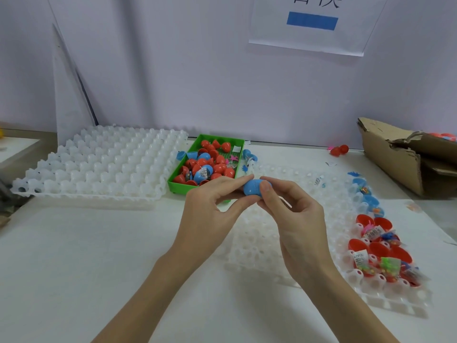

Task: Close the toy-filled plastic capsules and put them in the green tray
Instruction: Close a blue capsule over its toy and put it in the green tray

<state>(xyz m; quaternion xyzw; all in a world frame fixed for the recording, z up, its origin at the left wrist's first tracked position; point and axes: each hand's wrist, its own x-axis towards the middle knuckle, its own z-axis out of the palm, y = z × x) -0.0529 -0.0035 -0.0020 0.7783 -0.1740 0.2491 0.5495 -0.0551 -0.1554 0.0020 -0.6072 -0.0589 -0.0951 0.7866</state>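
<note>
- Between the two hands, above the middle of the table [99, 243], a blue capsule [253, 188] is held on its side, its two halves joined at a seam.
- Left hand [210, 214] pinches the capsule's left half, forefinger along the top and thumb beneath.
- Right hand [294, 219] pinches the right half, thumb across the front, remaining fingers curled loosely below.
- Just beyond the capsule, toward the table's far edge, stands the green tray [180, 186], holding red and blue capsules and loose halves; whether each is closed I cannot tell.
- Under the hands and reaching to the near right corner lies a white dimpled tray [259, 243].
- Along that tray's right side sit open red capsule halves [378, 251] with small packaged toys [389, 264] in them, and farther back open blue capsule halves [371, 201], also with toys.
- At the table's far left lies a second white dimpled tray [99, 164].
- A torn cardboard box [395, 154] stands at the far right corner, with a red capsule piece [340, 150] near it at the far edge.
- A paper sign [311, 23] with a blue bar hangs on the wall behind.
</note>
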